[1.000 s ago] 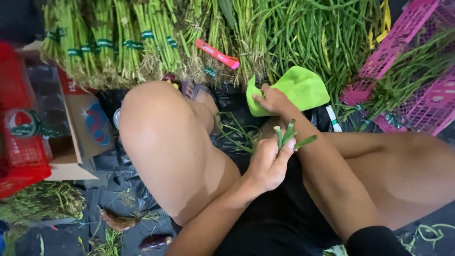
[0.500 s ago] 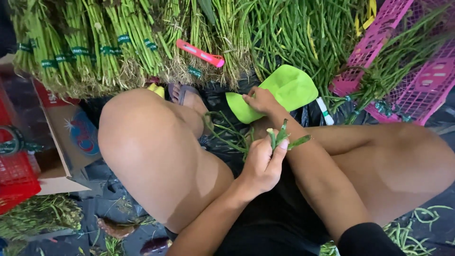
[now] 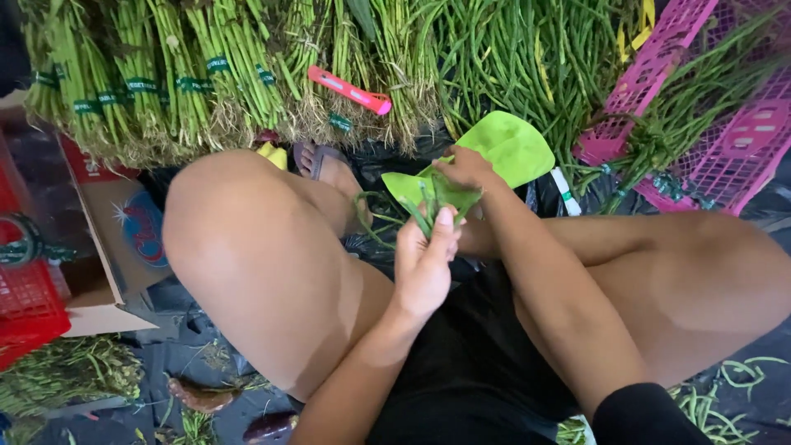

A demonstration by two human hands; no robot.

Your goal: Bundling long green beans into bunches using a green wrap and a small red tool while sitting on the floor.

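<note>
I sit on the ground with my knees up. My left hand (image 3: 424, 264) is closed around a small bunch of green bean pieces (image 3: 441, 198), held upright between my knees. My right hand (image 3: 465, 169) reaches forward just above them, its fingers pinching the top of the bunch against a bright green plastic bag (image 3: 511, 148) lying on the ground. My foot in a sandal (image 3: 325, 161) rests beside the bag.
Tied bundles of long green stalks (image 3: 165, 74) lie along the top, with a pink-red knife handle (image 3: 350, 91) on them. Loose long beans (image 3: 511, 58) spill toward pink plastic crates (image 3: 725, 124) at right. A cardboard box (image 3: 115, 239) and red crate (image 3: 25, 297) stand left.
The view has shifted right and down. My two hands have come closer together, and the right hand now touches the top of the bean bunch instead of the bag edge.
</note>
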